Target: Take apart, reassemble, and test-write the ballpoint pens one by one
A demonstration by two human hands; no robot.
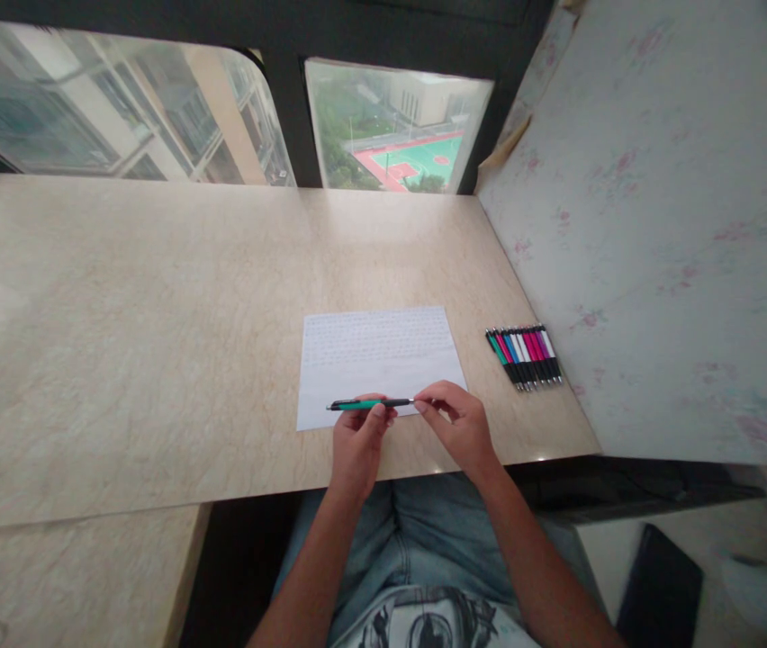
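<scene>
A green and black pen lies level across my fingers, above the lower edge of a sheet of paper. My left hand is closed around its barrel, thumb on the black grip. With thumb and forefinger pinched, my right hand holds the pen's silver tip end at the right. Lines of handwriting fill the upper part of the sheet; its lower part is blank. Whether the tip is screwed on or loose is too small to tell.
To the right, a row of several pens in green, pink, blue, white and purple lies side by side near the papered wall. The stone-like counter runs left, with windows behind it. Its front edge is just above my lap.
</scene>
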